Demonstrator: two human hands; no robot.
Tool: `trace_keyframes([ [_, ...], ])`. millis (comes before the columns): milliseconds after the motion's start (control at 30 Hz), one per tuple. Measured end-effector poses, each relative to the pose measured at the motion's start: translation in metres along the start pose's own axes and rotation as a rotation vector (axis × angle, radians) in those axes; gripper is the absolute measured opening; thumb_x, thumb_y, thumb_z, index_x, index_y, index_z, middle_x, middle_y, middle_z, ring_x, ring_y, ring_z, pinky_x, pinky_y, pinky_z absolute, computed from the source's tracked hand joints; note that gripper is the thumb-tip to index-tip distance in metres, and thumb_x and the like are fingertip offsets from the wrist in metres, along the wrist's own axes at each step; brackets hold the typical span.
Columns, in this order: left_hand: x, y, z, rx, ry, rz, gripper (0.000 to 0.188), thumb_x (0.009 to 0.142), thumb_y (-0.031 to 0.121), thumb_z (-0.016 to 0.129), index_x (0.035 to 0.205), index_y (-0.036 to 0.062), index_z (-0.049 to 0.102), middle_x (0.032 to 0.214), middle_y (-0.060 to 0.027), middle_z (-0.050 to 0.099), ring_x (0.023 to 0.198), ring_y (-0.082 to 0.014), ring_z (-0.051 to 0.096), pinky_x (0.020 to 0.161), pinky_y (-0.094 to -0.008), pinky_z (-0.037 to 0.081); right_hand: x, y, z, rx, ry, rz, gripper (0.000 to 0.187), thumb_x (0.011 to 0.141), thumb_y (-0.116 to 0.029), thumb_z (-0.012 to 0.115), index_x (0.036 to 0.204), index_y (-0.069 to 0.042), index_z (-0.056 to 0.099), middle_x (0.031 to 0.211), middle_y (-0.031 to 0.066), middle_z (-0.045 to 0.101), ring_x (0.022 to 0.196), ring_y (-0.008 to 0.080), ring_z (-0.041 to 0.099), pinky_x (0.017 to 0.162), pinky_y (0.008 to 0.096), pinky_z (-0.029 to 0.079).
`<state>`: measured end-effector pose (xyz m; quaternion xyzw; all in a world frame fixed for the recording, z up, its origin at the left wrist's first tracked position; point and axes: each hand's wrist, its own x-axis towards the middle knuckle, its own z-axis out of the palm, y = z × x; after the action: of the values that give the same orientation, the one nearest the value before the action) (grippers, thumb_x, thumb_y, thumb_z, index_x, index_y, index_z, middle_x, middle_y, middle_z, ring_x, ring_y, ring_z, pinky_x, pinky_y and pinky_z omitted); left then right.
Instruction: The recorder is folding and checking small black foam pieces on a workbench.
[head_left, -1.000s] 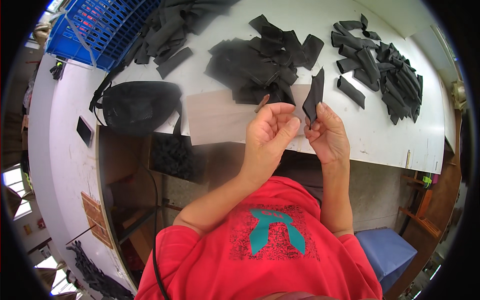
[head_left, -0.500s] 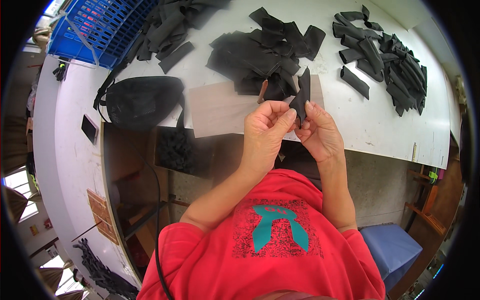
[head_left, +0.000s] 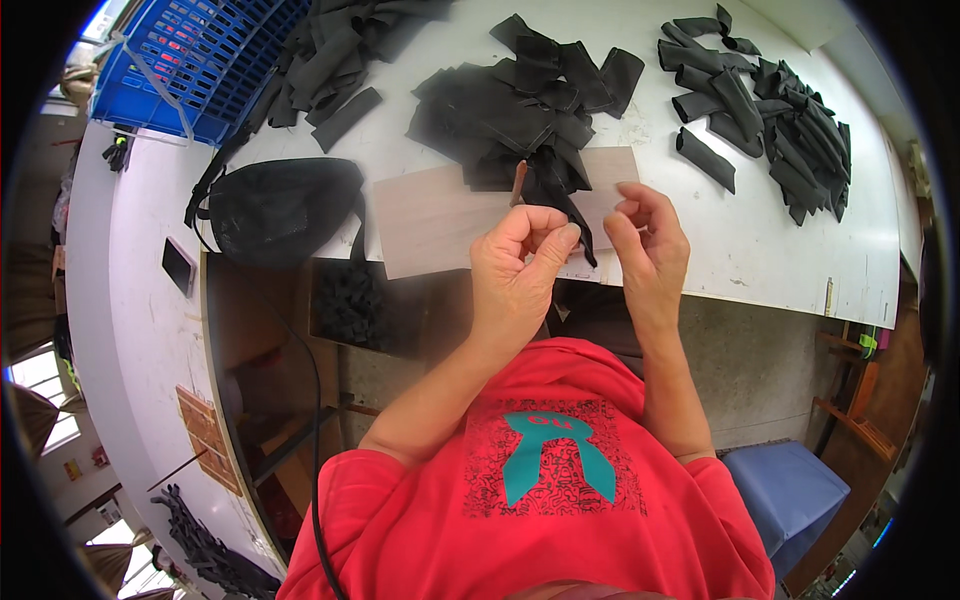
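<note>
My left hand (head_left: 517, 270) is closed in a pinch above the front edge of the white table. A narrow folded black fabric piece (head_left: 585, 245) hangs from its fingertips, tilted down to the right. My right hand (head_left: 653, 262) is just right of the piece, its fingers parted with nothing between them. Beyond both hands lies a heap of flat black fabric pieces (head_left: 480, 115), partly over a thin brown board (head_left: 425, 225). A slim brown stick (head_left: 519, 182) pokes up behind my left fingers; whether they touch it, I cannot tell.
Rolled black fabric tubes (head_left: 805, 140) lie heaped at the far right, and more black strips (head_left: 325, 55) at the far left beside a blue plastic basket (head_left: 200, 60). A black bag (head_left: 285, 205) and a phone (head_left: 179, 265) lie on the left. A blue-covered stool (head_left: 785, 490) stands lower right.
My right hand has let go of the black fabric and moved slightly right, its fingers opening. The piece, upright before, now slants downward from my left hand.
</note>
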<state>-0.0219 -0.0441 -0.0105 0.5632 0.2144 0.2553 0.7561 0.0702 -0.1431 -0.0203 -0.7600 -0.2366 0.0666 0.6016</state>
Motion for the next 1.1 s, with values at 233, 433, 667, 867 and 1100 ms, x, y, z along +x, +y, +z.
trace_keyframes([
  [233,-0.001,-0.009,0.008,0.634,0.187,0.484,0.009,0.072,-0.001,0.057,0.078,0.0017,0.05,0.06,-0.0058,0.053,0.049,-0.0122,0.051,0.047,-0.0247,0.042,0.004,-0.016,-0.001,0.077,-0.323,-0.057,0.012,0.07,-0.001,0.06,0.082,0.001,0.059,0.077,0.0071,0.056,0.058,0.0123,0.055,0.051,0.0227,0.043],
  [433,-0.001,-0.019,0.008,0.657,0.295,0.467,0.014,0.071,-0.006,0.057,0.079,0.0016,0.048,0.063,-0.0045,0.057,0.047,-0.0024,0.048,0.038,-0.0191,0.035,-0.005,-0.013,0.017,-0.335,-0.104,-0.279,0.011,0.067,0.003,0.057,0.078,0.001,0.058,0.071,0.0108,0.055,0.054,0.0222,0.055,0.049,0.0287,0.044],
  [667,0.006,-0.01,-0.011,-0.47,-0.012,-0.193,0.021,0.071,-0.007,0.052,0.088,0.0031,0.044,0.07,-0.0035,0.055,0.042,-0.0007,0.035,0.035,-0.0162,0.025,-0.009,0.0,0.017,0.033,-0.153,0.075,0.007,0.069,0.002,0.056,0.076,0.0,0.058,0.065,0.0054,0.054,0.054,0.0113,0.051,0.047,0.024,0.04],
  [867,0.004,0.0,-0.015,-0.161,0.016,-0.178,0.021,0.069,-0.007,0.052,0.088,0.0013,0.048,0.065,0.0019,0.049,0.045,0.0001,0.035,0.038,-0.0152,0.025,-0.005,0.005,0.007,1.001,-0.519,0.692,0.005,0.077,-0.007,0.059,0.074,-0.004,0.057,0.066,-0.0025,0.051,0.052,0.0059,0.042,0.046,0.0185,0.033],
  [1100,-0.001,-0.004,-0.015,0.712,0.239,0.553,0.025,0.071,-0.009,0.05,0.095,-0.0015,0.049,0.069,-0.001,0.055,0.046,-0.0009,0.041,0.037,-0.0147,0.029,-0.006,-0.009,0.017,0.918,-0.611,0.593,0.013,0.082,-0.016,0.055,0.074,-0.007,0.052,0.067,-0.0026,0.048,0.056,0.0052,0.041,0.048,0.0175,0.032],
])
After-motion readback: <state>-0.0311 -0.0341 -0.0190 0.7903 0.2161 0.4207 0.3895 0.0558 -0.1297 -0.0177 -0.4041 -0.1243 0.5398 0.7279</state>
